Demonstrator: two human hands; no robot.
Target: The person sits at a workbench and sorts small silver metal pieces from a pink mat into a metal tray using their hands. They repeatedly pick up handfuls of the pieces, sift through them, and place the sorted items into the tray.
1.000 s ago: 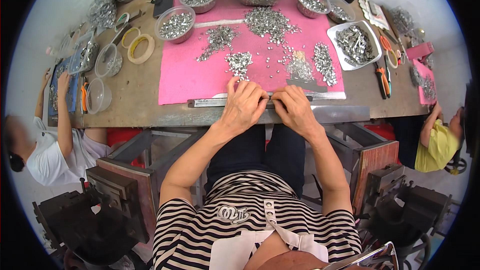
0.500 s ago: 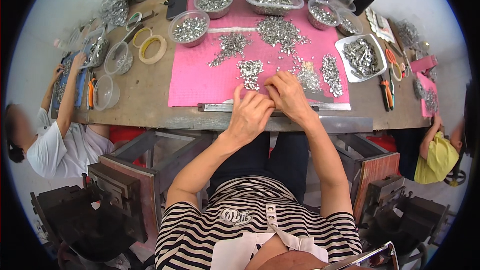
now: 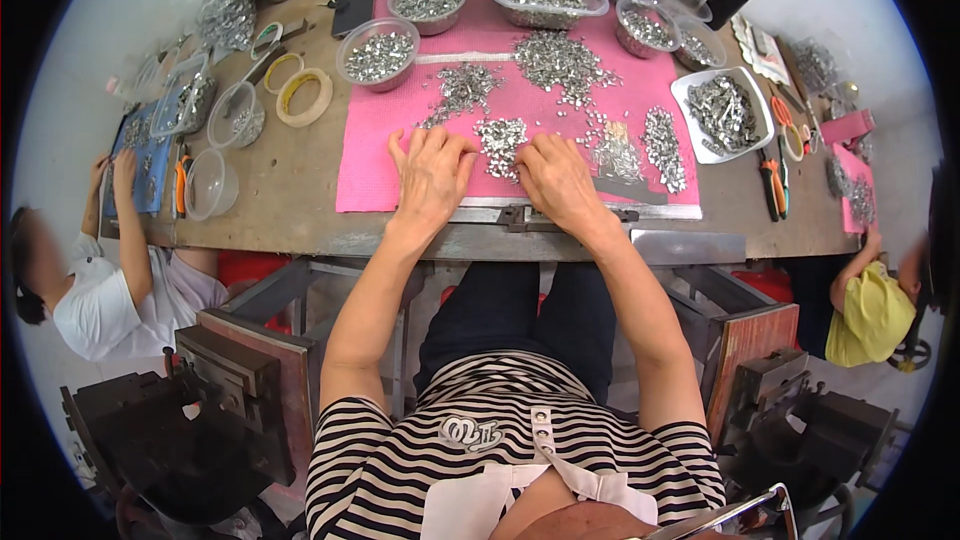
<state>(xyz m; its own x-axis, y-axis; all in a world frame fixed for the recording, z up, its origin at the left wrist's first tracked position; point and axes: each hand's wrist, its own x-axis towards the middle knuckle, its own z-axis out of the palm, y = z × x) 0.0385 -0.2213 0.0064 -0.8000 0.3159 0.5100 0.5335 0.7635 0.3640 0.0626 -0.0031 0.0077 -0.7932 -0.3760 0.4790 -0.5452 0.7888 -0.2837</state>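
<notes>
On the pink mat [image 3: 375,165], a small pile of shiny metal pieces [image 3: 500,145] lies between my two hands. My left hand [image 3: 432,180] is at its left, palm down, fingers apart and reaching over the mat just below a looser heap of pieces [image 3: 465,90]. Bent fingers of my right hand [image 3: 558,183] press together at the pile's right edge; whatever they pinch is hidden. Below the hands, a narrow metal bar with a dark clamp-like block [image 3: 515,218] runs along the mat's near edge.
Further heaps of metal bits [image 3: 560,65] cover the mat. Filled plastic tubs [image 3: 378,55] stand behind, a white tray [image 3: 690,100] at right. Pliers [image 3: 770,185] and tape rolls [image 3: 305,100] flank the mat. Co-workers sit at both sides.
My hands were together over the metal bar; they have parted and moved forward, the left one leftward, to either side of the small pile. The bar's dark block now shows.
</notes>
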